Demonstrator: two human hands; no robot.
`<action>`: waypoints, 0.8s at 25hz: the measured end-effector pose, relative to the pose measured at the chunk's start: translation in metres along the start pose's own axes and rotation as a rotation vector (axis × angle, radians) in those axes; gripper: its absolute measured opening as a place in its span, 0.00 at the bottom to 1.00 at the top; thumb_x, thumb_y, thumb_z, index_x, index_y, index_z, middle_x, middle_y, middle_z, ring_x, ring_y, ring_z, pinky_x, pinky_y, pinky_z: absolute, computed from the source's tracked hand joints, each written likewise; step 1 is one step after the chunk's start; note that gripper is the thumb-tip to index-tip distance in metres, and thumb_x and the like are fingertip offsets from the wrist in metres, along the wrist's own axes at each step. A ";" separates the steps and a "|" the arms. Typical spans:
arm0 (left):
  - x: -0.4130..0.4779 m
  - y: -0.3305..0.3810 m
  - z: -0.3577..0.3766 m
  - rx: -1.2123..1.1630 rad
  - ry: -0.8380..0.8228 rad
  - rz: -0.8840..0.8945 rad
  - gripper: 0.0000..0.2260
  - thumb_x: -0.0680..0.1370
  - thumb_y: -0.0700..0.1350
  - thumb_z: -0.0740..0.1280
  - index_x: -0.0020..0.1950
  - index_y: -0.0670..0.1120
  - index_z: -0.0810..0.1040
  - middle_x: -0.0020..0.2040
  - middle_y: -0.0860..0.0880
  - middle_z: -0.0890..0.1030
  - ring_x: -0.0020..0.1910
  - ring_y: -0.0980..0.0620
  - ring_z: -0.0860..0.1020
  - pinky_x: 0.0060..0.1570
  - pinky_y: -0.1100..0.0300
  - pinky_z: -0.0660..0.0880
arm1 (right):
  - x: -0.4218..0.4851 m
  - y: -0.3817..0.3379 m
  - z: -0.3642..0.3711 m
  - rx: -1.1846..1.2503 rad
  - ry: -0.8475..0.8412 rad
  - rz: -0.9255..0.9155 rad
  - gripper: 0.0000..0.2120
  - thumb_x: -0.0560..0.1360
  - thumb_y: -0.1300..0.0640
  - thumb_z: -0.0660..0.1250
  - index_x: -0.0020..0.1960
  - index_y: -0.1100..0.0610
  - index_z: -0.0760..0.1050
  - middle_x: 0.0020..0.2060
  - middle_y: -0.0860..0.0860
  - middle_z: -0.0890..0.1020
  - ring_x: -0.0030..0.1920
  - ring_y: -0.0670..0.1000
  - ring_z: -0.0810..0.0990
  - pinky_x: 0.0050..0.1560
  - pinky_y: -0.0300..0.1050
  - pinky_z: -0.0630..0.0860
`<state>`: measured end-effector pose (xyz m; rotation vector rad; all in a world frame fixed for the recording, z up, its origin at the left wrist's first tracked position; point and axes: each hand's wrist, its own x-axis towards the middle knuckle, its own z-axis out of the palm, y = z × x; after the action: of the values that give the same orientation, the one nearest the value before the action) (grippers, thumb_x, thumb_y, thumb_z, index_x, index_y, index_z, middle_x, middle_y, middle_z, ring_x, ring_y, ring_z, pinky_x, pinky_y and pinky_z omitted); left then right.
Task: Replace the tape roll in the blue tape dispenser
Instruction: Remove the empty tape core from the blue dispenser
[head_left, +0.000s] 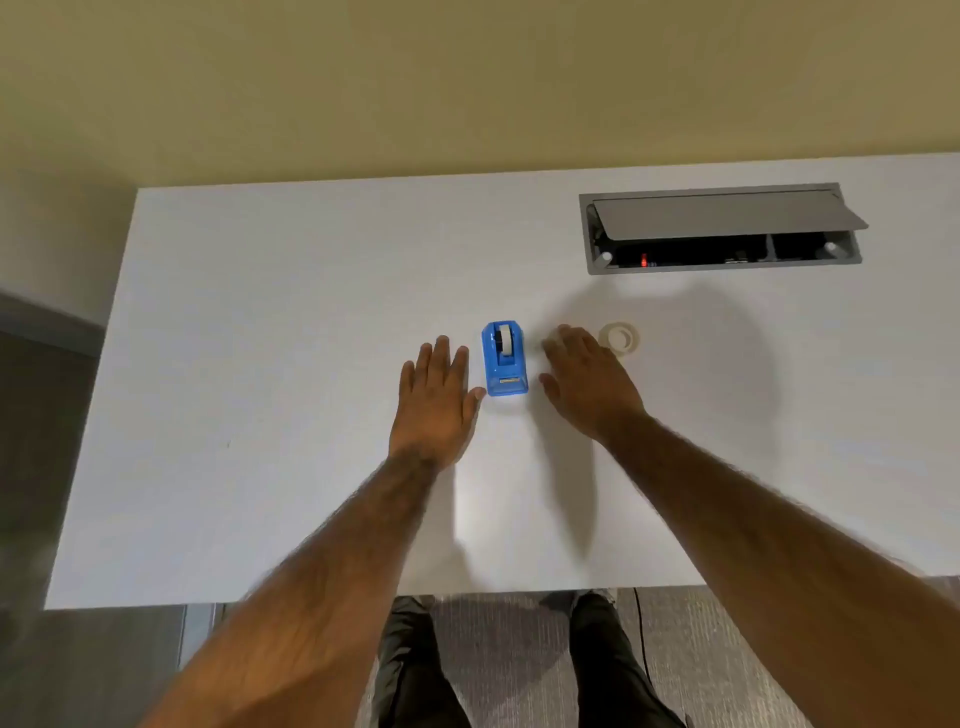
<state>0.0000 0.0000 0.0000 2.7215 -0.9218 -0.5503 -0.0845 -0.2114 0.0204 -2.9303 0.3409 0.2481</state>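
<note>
A small blue tape dispenser (505, 358) stands on the white desk (260, 364), its cutter end toward me and a white roll seated in its top. A loose clear tape roll (619, 338) lies flat to its right. My left hand (435, 400) rests flat just left of the dispenser, fingers spread, thumb close to its base. My right hand (587, 379) hovers between the dispenser and the loose roll, fingers curved and apart, holding nothing.
A grey cable box (719, 228) with its lid propped up is set into the desk at the back right. The beige wall runs behind the desk. Below the near edge are my legs and grey carpet.
</note>
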 end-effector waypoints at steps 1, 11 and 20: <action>0.004 0.001 -0.001 -0.036 0.063 -0.006 0.26 0.85 0.56 0.50 0.80 0.47 0.57 0.82 0.44 0.54 0.81 0.42 0.52 0.79 0.46 0.51 | 0.004 0.000 0.000 0.009 0.006 0.004 0.17 0.78 0.51 0.59 0.64 0.57 0.67 0.66 0.56 0.69 0.65 0.57 0.69 0.61 0.52 0.73; 0.029 0.017 -0.021 -0.667 0.178 -0.129 0.15 0.80 0.50 0.67 0.66 0.49 0.77 0.60 0.54 0.80 0.55 0.54 0.79 0.57 0.55 0.77 | 0.035 -0.014 -0.021 0.398 -0.024 0.019 0.21 0.76 0.56 0.62 0.68 0.51 0.66 0.60 0.52 0.77 0.57 0.53 0.77 0.55 0.46 0.75; 0.033 0.027 -0.029 -0.707 0.177 -0.136 0.13 0.81 0.47 0.64 0.65 0.50 0.79 0.54 0.52 0.84 0.52 0.51 0.81 0.55 0.51 0.79 | 0.048 -0.019 -0.026 0.338 0.019 -0.049 0.13 0.72 0.52 0.69 0.54 0.52 0.70 0.50 0.50 0.77 0.46 0.49 0.75 0.45 0.44 0.76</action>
<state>0.0216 -0.0391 0.0253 2.1459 -0.3896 -0.5216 -0.0300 -0.2086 0.0394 -2.6057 0.2826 0.1397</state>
